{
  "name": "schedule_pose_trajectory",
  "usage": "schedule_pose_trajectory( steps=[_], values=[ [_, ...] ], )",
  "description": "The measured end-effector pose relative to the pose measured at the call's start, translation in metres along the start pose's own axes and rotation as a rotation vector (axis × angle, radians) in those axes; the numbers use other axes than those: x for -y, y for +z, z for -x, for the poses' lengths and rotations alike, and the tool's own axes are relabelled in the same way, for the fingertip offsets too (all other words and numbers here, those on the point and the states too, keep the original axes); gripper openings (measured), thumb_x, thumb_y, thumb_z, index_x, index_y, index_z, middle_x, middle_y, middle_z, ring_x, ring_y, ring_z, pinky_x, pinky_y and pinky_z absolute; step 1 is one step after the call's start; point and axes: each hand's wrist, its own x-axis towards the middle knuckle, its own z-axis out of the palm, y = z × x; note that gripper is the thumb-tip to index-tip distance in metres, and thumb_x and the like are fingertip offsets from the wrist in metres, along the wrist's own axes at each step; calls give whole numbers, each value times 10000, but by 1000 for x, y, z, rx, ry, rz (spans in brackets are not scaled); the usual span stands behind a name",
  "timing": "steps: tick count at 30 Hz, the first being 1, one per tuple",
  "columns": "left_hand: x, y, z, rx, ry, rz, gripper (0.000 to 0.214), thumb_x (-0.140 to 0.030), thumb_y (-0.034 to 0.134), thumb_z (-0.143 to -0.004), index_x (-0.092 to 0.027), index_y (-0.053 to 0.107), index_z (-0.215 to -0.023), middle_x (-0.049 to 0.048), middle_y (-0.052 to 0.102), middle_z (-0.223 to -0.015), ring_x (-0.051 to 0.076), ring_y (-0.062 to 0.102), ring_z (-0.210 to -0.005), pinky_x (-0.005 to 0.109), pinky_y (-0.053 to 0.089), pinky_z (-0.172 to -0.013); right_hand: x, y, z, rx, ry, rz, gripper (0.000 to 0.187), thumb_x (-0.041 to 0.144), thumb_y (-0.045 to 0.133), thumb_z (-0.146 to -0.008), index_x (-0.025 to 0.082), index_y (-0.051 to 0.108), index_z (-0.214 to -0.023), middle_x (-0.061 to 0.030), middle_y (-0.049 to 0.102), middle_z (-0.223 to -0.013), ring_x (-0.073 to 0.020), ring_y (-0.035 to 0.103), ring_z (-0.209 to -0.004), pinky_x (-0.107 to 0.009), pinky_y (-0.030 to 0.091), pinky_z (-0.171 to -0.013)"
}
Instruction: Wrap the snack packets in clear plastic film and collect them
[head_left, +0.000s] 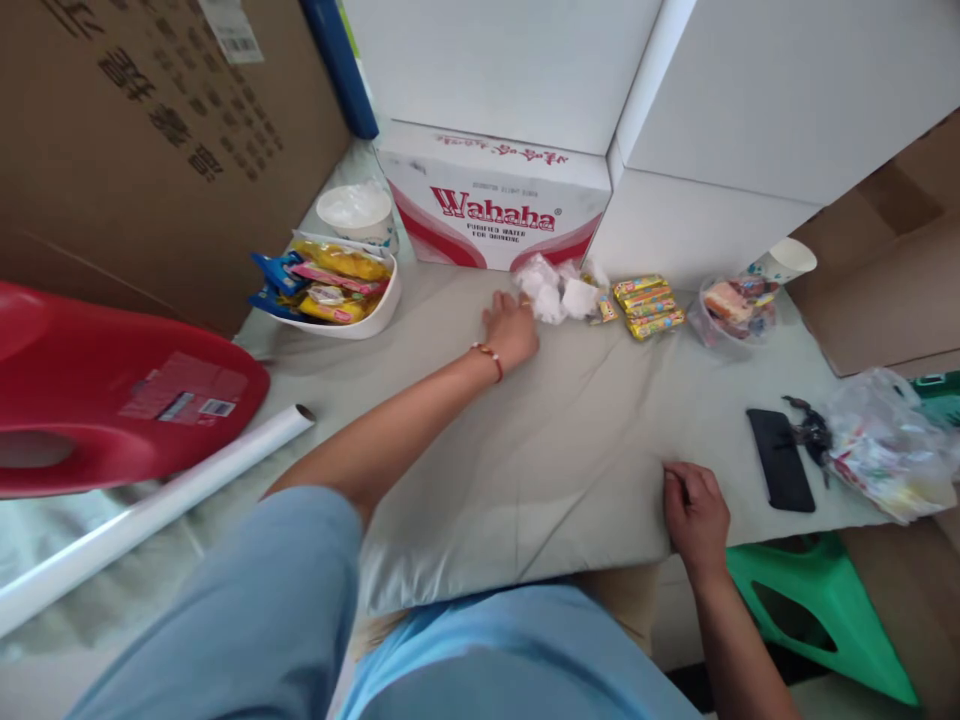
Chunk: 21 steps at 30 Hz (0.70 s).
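My left hand (512, 330), with a red beaded bracelet (489, 358) at the wrist, lies on the cloth-covered table (570, 440), fingers reaching forward and slightly apart. Just right of its fingertips is a clump of crumpled white tissue-like pieces (551, 290); the hand is close against it, but I cannot tell if they touch. A small yellow packet (602, 308) sits at the clump's right side. Beyond that, several yellow-wrapped sticks (649, 307) lie side by side. My right hand (697, 510) rests at the table's front edge with fingers curled in, nothing visible in them.
On the left stand a white bowl of packaged snacks (386, 305), a paper cup (358, 215), a red plastic object (112, 390) and a white roll (165, 510). A Wahaha carton (499, 205) is behind. Rightward are a clear bowl (735, 312), a phone (780, 460) and a plastic bag (889, 440).
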Motion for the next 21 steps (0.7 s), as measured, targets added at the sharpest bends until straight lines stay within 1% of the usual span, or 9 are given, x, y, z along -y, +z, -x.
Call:
schedule_pose_trajectory(
  steps=[2,4,6,8,10,12,14,16,21],
  values=[
    [34,-17,23,-76,17,-56,729,-120,600,-860,-91,430,-1568,263,414,-1639,403,252,-1599,598,332,-1238,0,-1,0,-2,-4,-7,324,382,513,-1057,172,760,-1070,-118,728,-1041,-239,703,-970,-382,569,-882],
    [76,-43,45,-204,80,-83,592,-151,579,-885,-94,541,-1473,221,483,-1600,376,336,-1556,577,333,-1244,-1,-1,1,0,-8,-14,323,385,519,-1057,173,763,-1075,-116,729,-1046,-238,703,-966,-380,568,-874],
    [119,-69,63,-331,76,-106,404,-272,542,-953,-111,671,-1300,195,587,-1456,382,472,-1427,580,387,-1185,-1,0,1,-6,-5,-23,322,389,523,-1055,178,766,-1077,-112,731,-1048,-237,704,-958,-376,567,-862],
    [158,-89,74,-461,4,-147,404,-484,523,-987,-180,739,-1142,169,660,-1267,425,510,-1344,616,399,-1111,-1,0,2,-8,-2,-27,327,400,523,-1054,185,768,-1077,-108,733,-1048,-237,706,-953,-373,567,-852],
    [189,-97,78,-538,-33,-159,425,-608,551,-951,-222,727,-943,149,676,-1023,424,565,-1237,621,400,-1049,-2,1,3,0,-4,-27,334,409,518,-1057,188,768,-1078,-105,733,-1047,-238,708,-948,-370,566,-844],
    [206,-94,78,-507,-40,-136,458,-628,544,-949,-232,635,-738,112,604,-809,391,600,-1132,584,424,-984,-3,2,4,6,-8,-25,330,405,518,-1060,188,765,-1082,-102,731,-1053,-235,710,-945,-365,565,-841],
    [209,-84,76,-429,16,-138,466,-538,491,-1002,-228,548,-659,83,544,-748,346,600,-1069,532,440,-942,-3,2,4,-3,-12,-28,318,396,525,-1060,187,764,-1085,-98,728,-1055,-230,712,-942,-359,564,-839],
    [200,-72,77,-365,90,-151,404,-409,483,-1022,-219,529,-669,72,547,-771,309,585,-1030,489,444,-920,-3,2,4,-15,-20,-30,308,389,535,-1057,185,764,-1086,-94,727,-1053,-227,713,-941,-355,565,-838],
    [142,-54,100,-280,248,-130,296,-283,533,-989,-226,560,-699,83,611,-831,275,568,-921,428,456,-861,-2,2,4,-9,-39,-30,301,371,531,-1060,178,761,-1082,-94,723,-1053,-227,713,-948,-351,564,-836]
  ],
)
